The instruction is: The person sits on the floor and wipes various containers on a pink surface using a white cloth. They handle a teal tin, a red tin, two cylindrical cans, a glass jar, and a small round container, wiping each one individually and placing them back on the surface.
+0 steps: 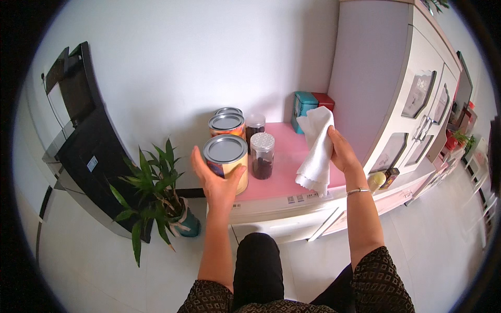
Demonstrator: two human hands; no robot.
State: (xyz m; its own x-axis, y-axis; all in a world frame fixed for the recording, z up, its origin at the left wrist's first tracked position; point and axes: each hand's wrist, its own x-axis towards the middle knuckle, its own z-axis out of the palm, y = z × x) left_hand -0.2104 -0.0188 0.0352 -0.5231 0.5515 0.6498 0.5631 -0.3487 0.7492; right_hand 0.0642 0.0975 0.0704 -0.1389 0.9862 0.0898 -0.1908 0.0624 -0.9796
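Note:
My left hand (219, 182) is around the lower left of the front tin can (226, 152), thumb across its front and fingers along its left side. That can has a grey metal lid and stands near the front edge of the pink cabinet top (280, 187). A white cloth (316, 152) hangs from my right hand (342, 150), pinched at its right side. Behind the front can is an orange-patterned can (227, 126), with another can (228, 110) partly hidden at the back. Two clear jars with dark contents, a front jar (262, 158) and a rear jar (255, 127), stand to their right.
A teal tin (303, 109) and a red tin (324, 101) sit at the back, against a tall white cabinet (372, 78). On the left, a potted plant (188, 223) stands beside a black appliance (105, 172). A drawer front (274, 227) lies just ahead of my knee.

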